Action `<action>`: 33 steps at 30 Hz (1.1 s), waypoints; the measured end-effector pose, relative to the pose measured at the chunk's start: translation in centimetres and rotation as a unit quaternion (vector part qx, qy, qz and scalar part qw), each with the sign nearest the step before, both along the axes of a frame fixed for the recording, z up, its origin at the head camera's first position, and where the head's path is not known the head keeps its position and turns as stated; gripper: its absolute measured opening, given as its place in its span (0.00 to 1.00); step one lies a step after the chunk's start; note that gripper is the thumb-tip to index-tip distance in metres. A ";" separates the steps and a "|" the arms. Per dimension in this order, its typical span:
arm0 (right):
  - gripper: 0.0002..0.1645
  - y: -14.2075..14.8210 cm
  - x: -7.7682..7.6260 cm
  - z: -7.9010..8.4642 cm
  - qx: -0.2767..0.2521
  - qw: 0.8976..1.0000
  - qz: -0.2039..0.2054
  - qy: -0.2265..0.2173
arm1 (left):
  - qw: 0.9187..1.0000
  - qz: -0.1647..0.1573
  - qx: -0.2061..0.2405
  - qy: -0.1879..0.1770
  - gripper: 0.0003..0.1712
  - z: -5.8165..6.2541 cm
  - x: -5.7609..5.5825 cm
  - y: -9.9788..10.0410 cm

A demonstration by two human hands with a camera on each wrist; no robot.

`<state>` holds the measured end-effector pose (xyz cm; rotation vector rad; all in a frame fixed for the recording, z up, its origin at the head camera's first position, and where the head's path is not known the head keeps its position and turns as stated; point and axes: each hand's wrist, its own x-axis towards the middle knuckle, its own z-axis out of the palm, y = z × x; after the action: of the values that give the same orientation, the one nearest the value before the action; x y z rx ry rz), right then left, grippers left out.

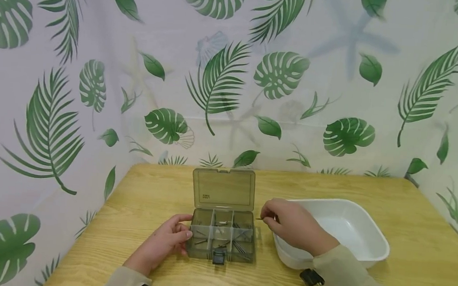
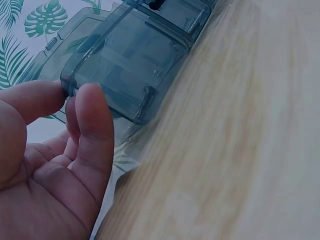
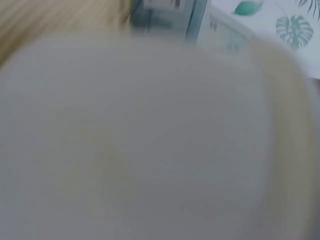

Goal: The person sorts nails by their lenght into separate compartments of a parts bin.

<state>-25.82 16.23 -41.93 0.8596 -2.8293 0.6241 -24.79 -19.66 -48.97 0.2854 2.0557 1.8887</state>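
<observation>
A smoky, see-through compartment box (image 1: pixel 221 235) stands on the table with its lid (image 1: pixel 223 189) raised at the back. Thin metal pieces like screws or nails lie in several of its compartments. My left hand (image 1: pixel 166 240) holds the box's left side, thumb at the front and index finger further back; in the left wrist view its fingertips meet the box corner (image 2: pixel 120 65). Just right of the box, my right hand (image 1: pixel 289 222) pinches a small thin metal piece (image 1: pixel 259 218), too small to identify surely. In the right wrist view a blurred pale surface hides this hand.
A white plastic basin (image 1: pixel 383 249) stands to the right, partly under my right forearm. Its visible inside is white; the near-left part is hidden. The wooden table (image 1: pixel 146 190) meets a leaf-patterned cloth (image 1: pixel 228 152) at the back.
</observation>
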 end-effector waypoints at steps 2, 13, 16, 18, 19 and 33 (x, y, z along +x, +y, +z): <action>0.03 -1.3 0.1 0.1 0.004 1.000 0.006 0.008 | 1.000 0.002 0.001 0.001 0.34 -0.1 0.1 0.0; 0.04 -6.7 -0.1 0.6 0.012 1.000 0.016 0.024 | 1.000 0.001 -0.002 0.002 0.33 0.2 0.3 0.1; 0.04 -7.4 -0.3 0.5 0.012 0.999 0.018 0.024 | 1.000 0.002 -0.003 0.002 0.33 0.2 0.3 0.1; 0.03 -7.8 -0.4 0.3 0.014 1.000 0.018 0.017 | 1.000 0.002 -0.002 0.003 0.33 0.2 0.3 0.2; 0.03 -8.0 -0.4 0.1 0.014 1.000 0.018 0.011 | 1.000 0.001 -0.002 0.003 0.33 0.2 0.3 0.2; 0.18 -5.3 0.6 0.9 -0.041 0.998 -0.035 -0.039 | 0.999 0.031 -0.037 0.011 0.34 0.9 -0.1 0.3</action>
<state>-25.26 10.95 -40.98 0.7346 -2.8647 0.7744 -24.84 -19.36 -48.09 0.2267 2.1676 1.8472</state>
